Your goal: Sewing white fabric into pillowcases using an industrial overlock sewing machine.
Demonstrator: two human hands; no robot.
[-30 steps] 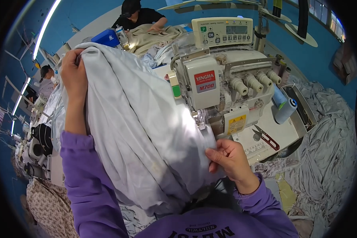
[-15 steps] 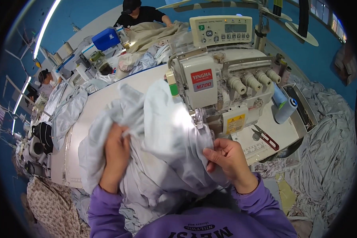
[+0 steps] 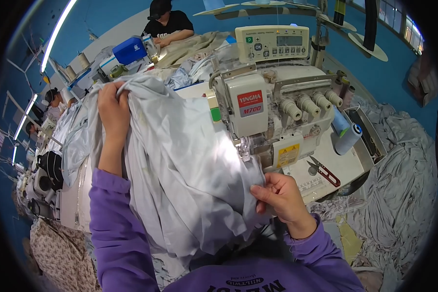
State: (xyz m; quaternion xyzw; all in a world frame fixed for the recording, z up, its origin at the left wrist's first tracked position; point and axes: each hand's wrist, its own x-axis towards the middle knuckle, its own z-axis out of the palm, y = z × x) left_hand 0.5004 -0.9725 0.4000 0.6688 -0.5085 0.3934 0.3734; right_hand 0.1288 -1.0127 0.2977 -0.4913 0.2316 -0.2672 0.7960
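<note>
Pale grey-white fabric (image 3: pixel 175 160) hangs in folds across the machine table and down toward my lap. My left hand (image 3: pixel 114 109) is closed on a bunched part of it, held up at the far left. At the other side my right hand (image 3: pixel 279 197) pinches the fabric's edge between thumb and fingers, just in front of the overlock sewing machine (image 3: pixel 287 112). The fabric runs up to the lit needle area (image 3: pixel 242 148), where the presser foot is partly hidden by cloth and glare.
Red-handled thread snips (image 3: pixel 325 171) lie on the table right of the machine. Behind them stands a blue thread cone (image 3: pixel 349 139) by an open tray (image 3: pixel 370 129). Heaped grey cloth (image 3: pixel 399 194) fills the right side. A co-worker (image 3: pixel 168 24) sits across at the back.
My left hand has moved up and to the left, stretching the bunched fabric out across the table. My right hand stays nearly where it was. The co-worker's arm has drawn in.
</note>
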